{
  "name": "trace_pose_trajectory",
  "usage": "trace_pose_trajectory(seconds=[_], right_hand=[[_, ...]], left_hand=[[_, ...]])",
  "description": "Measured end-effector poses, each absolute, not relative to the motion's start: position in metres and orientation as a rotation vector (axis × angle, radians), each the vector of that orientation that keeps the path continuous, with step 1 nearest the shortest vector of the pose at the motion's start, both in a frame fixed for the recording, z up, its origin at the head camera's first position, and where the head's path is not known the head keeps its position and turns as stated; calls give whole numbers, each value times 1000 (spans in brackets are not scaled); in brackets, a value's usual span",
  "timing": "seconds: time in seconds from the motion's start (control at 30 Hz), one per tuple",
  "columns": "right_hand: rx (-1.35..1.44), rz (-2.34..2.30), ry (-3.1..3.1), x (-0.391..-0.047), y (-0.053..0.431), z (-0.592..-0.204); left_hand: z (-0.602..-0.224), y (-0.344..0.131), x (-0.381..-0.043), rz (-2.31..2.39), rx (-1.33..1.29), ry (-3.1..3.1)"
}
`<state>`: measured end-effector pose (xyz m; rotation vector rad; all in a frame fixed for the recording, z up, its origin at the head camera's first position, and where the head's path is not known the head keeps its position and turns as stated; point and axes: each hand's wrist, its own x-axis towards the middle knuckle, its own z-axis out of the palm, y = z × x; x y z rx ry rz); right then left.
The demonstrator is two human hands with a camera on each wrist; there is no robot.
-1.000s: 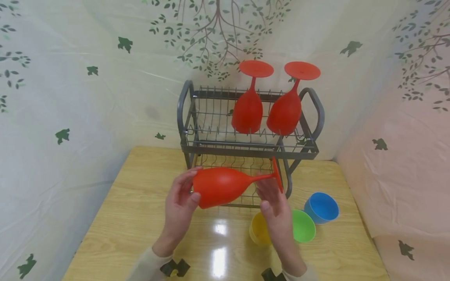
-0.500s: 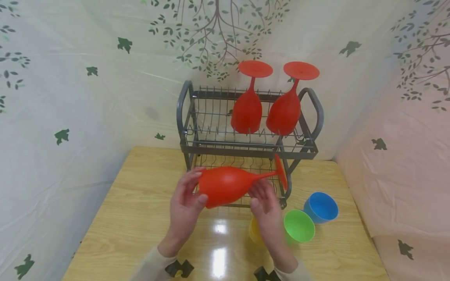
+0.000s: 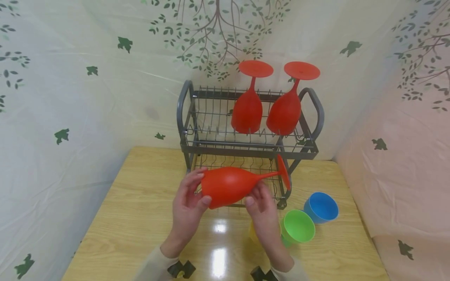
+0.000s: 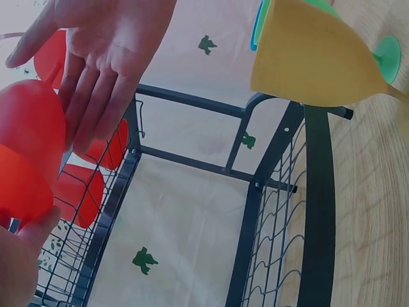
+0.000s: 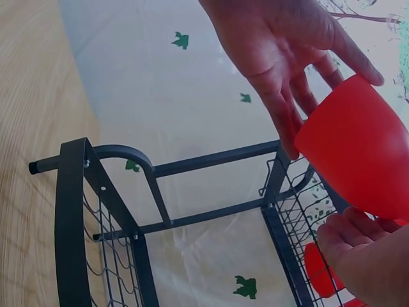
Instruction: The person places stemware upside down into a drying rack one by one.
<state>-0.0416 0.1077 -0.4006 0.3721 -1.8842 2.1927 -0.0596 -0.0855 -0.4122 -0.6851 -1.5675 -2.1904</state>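
A red plastic wine glass (image 3: 228, 186) lies sideways in the air before the dish rack, its foot to the right. My left hand (image 3: 188, 214) grips it at the rim, thumb in front and fingers behind. Beneath the narrowing of the bowl, near the stem, my right hand (image 3: 263, 218) supports it with loosely extended fingers. In the left wrist view those long straight fingers of the right hand (image 4: 105, 70) show beside the red bowl. The right wrist view has the left hand (image 5: 281, 51) at the rim of the wine glass (image 5: 361, 147).
Two red wine glasses (image 3: 247, 111) (image 3: 284, 111) stand upside down on the upper tier of the dark dish rack (image 3: 249, 150). Yellow (image 4: 313, 57), green (image 3: 299, 226) and blue (image 3: 321, 208) glasses stand on the wooden table (image 3: 123, 218) at right. A patterned sheet (image 3: 88, 97) hangs behind.
Both hands have drawn closer together; the left hand and wine glass shifted slightly right. The right hand moved left, from near the foot to under the bowl, uncovering more of the green glass.
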Motion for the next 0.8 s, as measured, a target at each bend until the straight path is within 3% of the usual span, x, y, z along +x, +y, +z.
trace_pose_trajectory(seconds=[0.8], right_hand=[[205, 2304, -1913, -43, 98, -390]], left_hand=[[-420, -78, -55, -2261, -471, -1630]])
